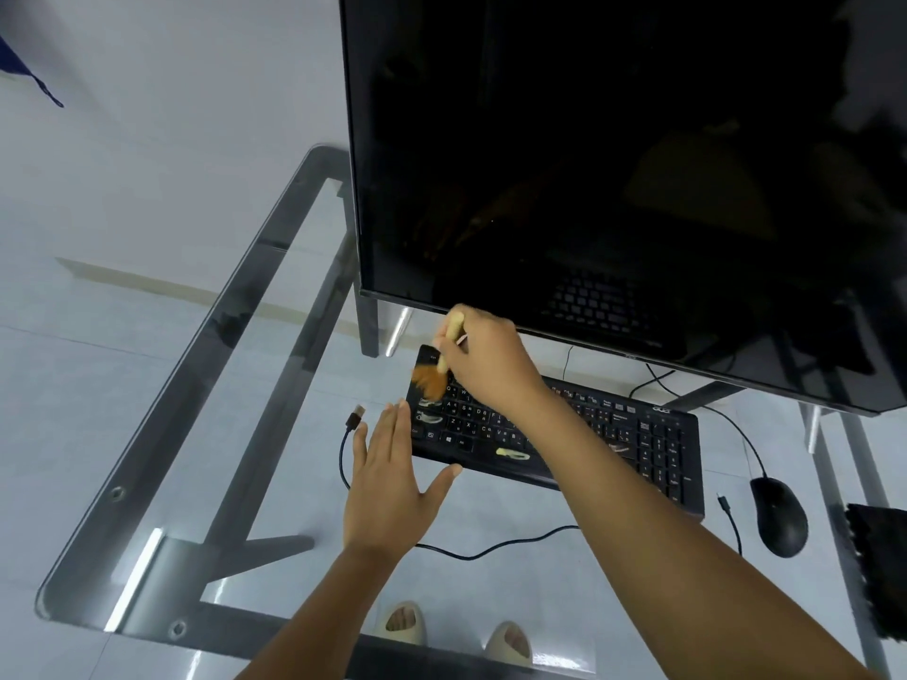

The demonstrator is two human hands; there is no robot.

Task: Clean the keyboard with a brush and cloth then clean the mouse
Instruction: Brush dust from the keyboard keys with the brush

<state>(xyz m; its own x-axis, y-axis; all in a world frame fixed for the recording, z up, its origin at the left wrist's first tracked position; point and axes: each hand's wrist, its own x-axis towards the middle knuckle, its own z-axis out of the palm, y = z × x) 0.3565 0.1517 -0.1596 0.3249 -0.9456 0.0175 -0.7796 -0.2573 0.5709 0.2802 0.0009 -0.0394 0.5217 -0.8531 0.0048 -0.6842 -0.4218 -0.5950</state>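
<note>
Head view: our right grip (483, 358) holds the brush (432, 377) on the keyboard (638, 434), toward the surface (147, 434) far edge. Our left grip (387, 476) lies wide, flat beside it

Even, soft daylight; glare streaks on the glass table (147, 571); wide-angle edge warping.

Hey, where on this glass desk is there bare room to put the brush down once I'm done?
The widest bare glass lies left of the keyboard, beyond the loose cable. Crowded: the keyboard's right end, with the mouse, a second plug and the dark cloth, and under the monitor.
</note>
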